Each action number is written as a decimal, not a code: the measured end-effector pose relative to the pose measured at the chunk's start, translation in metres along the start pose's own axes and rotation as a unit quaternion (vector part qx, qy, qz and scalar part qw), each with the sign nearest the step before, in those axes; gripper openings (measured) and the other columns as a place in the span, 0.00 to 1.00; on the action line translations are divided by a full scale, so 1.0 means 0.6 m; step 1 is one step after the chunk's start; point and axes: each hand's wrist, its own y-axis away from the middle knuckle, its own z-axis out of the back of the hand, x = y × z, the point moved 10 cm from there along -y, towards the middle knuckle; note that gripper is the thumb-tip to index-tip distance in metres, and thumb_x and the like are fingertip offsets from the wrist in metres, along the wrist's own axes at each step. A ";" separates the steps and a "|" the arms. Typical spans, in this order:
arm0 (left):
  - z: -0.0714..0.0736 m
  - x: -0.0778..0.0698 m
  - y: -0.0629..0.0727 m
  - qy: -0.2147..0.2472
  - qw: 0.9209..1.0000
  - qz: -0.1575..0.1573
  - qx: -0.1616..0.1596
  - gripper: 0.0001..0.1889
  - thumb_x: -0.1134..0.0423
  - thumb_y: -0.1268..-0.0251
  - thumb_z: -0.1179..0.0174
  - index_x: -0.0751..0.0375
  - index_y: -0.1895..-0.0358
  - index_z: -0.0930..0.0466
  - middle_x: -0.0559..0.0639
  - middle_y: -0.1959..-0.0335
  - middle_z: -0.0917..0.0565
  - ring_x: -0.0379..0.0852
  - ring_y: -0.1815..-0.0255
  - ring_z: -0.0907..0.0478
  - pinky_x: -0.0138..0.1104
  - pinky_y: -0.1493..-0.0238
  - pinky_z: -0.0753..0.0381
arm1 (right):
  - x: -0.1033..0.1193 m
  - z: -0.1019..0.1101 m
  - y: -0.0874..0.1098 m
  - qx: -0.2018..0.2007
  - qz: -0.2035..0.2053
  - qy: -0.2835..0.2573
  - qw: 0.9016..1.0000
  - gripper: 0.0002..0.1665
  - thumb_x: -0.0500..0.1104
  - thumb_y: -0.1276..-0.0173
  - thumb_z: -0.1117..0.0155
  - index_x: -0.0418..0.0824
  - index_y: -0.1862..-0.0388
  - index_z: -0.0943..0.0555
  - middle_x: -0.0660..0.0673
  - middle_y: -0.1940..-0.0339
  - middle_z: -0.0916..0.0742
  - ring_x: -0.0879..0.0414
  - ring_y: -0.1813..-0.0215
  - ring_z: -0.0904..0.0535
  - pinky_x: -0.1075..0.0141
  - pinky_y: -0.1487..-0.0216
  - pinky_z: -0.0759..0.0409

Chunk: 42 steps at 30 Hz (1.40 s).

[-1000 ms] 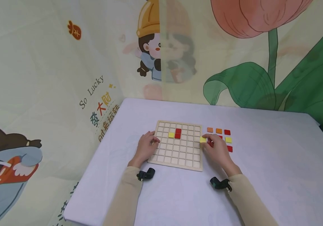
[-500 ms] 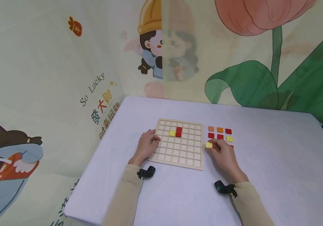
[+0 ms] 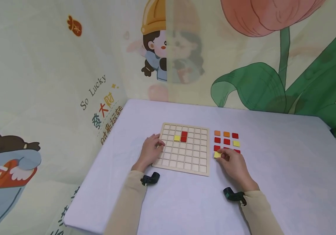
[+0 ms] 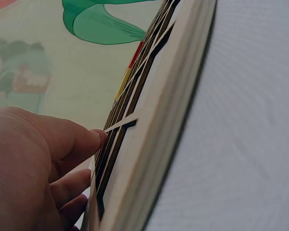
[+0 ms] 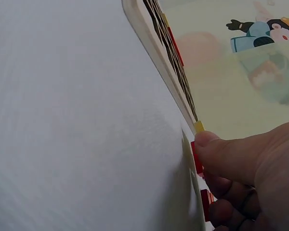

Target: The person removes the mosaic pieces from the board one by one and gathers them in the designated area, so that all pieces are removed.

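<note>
While left grip (image 3: 149, 150) lies loose at nine o'clock of grid board (image 3: 185, 159), my right grip (image 3: 235, 164) pinches yellow tile (image 3: 216, 155) at three; likely set-down, clean release wanted next.

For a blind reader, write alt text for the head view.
The right hand pinches a yellow tile beside loose tiles; the left hand is at the left edge of a grid board with two red tiles and another yellow one.

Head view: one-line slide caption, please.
Left hand at the left edge of the gridded board, right hand pinching a yellow tile near rows of coloured tiles.
</note>
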 end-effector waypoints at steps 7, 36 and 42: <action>0.001 0.000 0.001 0.000 1.000 0.005 0.000 0.05 0.66 0.34 0.44 0.57 0.65 0.18 0.56 0.29 0.31 0.54 0.23 0.46 0.45 0.21 0.57 | -0.003 -0.005 -0.001 0.018 -0.007 0.002 1.000 0.20 0.39 0.39 0.28 0.36 0.48 0.18 0.45 0.68 0.21 0.51 0.62 0.26 0.70 0.68 0.23; 0.001 0.006 0.001 0.003 1.000 -0.001 -0.003 0.06 0.67 0.34 0.44 0.58 0.64 0.17 0.56 0.29 0.31 0.55 0.23 0.46 0.45 0.21 0.57 | -0.005 -0.013 0.000 0.030 -0.020 -0.010 0.999 0.21 0.38 0.38 0.29 0.37 0.46 0.19 0.46 0.71 0.23 0.52 0.64 0.28 0.70 0.71 0.26; -0.001 0.000 0.003 0.003 1.000 -0.003 0.000 0.05 0.67 0.34 0.44 0.58 0.64 0.17 0.57 0.29 0.31 0.55 0.23 0.46 0.46 0.21 0.57 | -0.012 -0.003 0.001 0.004 -0.026 -0.024 0.999 0.19 0.41 0.36 0.31 0.39 0.47 0.18 0.46 0.71 0.22 0.52 0.65 0.28 0.70 0.72 0.27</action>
